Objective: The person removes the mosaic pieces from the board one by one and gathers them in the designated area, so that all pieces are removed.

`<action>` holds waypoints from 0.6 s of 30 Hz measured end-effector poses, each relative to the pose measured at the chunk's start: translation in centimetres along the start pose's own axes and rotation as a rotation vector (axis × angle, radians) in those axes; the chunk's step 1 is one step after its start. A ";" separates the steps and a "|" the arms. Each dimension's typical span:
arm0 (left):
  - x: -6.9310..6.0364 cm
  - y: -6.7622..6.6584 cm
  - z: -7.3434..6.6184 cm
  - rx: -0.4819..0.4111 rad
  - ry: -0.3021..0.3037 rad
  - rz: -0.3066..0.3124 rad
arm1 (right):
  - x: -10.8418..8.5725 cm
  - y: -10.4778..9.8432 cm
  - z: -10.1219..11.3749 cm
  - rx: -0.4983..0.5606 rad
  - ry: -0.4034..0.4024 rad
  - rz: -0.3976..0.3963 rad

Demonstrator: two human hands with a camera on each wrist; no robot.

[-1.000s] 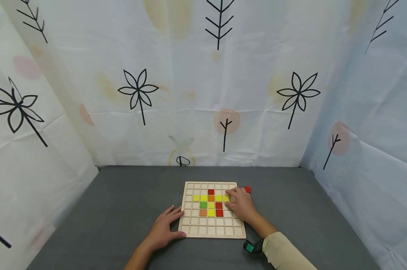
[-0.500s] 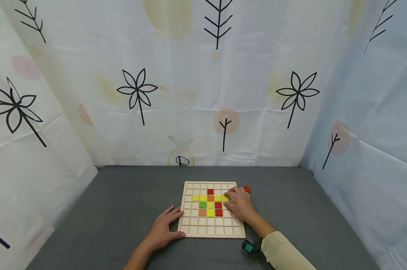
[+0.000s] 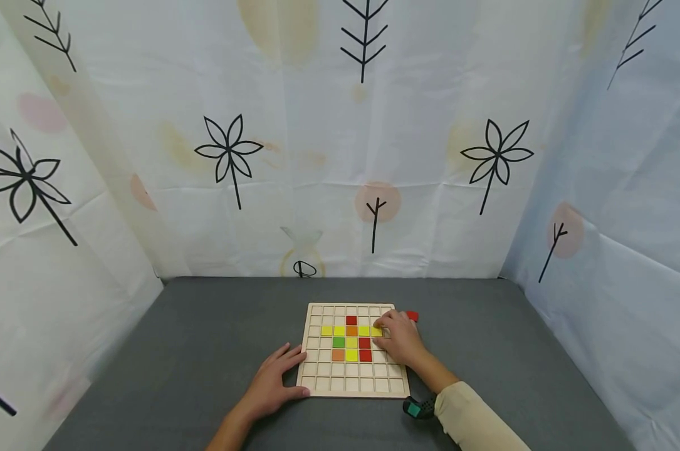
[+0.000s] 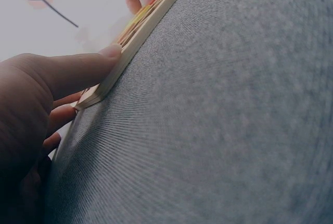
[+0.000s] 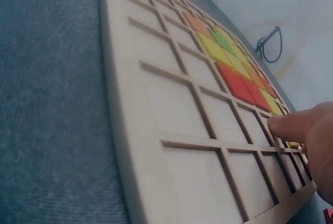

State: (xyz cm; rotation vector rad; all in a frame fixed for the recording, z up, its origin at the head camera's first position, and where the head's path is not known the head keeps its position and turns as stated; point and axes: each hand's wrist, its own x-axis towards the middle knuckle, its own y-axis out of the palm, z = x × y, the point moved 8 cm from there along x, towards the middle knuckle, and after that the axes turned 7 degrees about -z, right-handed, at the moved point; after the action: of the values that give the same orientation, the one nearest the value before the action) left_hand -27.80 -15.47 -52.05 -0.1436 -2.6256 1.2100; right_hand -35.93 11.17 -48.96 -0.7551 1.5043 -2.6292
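A square wooden grid board (image 3: 353, 382) lies on the table with coloured square tiles in its cells. My left hand (image 3: 272, 383) rests at its near left corner; the thumb (image 4: 86, 70) touches the near edge and the other fingers reach along the left side. Over the right part of the board is my right hand (image 3: 403, 338), its index fingertip at a yellow tile (image 3: 376, 332) in the right end of the yellow row. The right thumb (image 5: 291, 124) touches the grid just nearer, apart from the index finger. Part of that tile is hidden by the fingers.
Set in the grid are red tiles (image 3: 365, 349), an orange tile (image 3: 352, 331) and a green tile (image 3: 339, 342). Red pieces (image 3: 412, 316) lie beside the board's far right, partly behind the hand. A black wrist device (image 3: 418, 408) sits near the right sleeve. Patterned cloth (image 3: 294, 188) encloses the grey table (image 3: 215, 319).
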 end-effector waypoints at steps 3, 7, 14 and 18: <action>0.0 0.0 0.0 -0.001 0.001 0.001 | 0.3 0.0 0.1 0.005 0.007 0.032; 0.0 0.0 0.0 -0.011 0.013 -0.001 | 0.5 -0.1 0.2 0.028 0.025 0.053; -0.1 0.0 -0.1 -0.014 0.022 -0.008 | 0.5 0.1 -0.1 0.078 0.043 0.032; -0.1 -0.1 -0.1 -0.007 0.020 -0.011 | 0.7 0.0 0.0 0.078 0.038 -0.001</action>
State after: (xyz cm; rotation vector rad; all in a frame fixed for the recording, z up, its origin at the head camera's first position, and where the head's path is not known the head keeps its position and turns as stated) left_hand -27.70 -15.45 -51.89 -0.1411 -2.6107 1.1898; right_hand -36.51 10.97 -48.66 -0.7039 1.4011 -2.7004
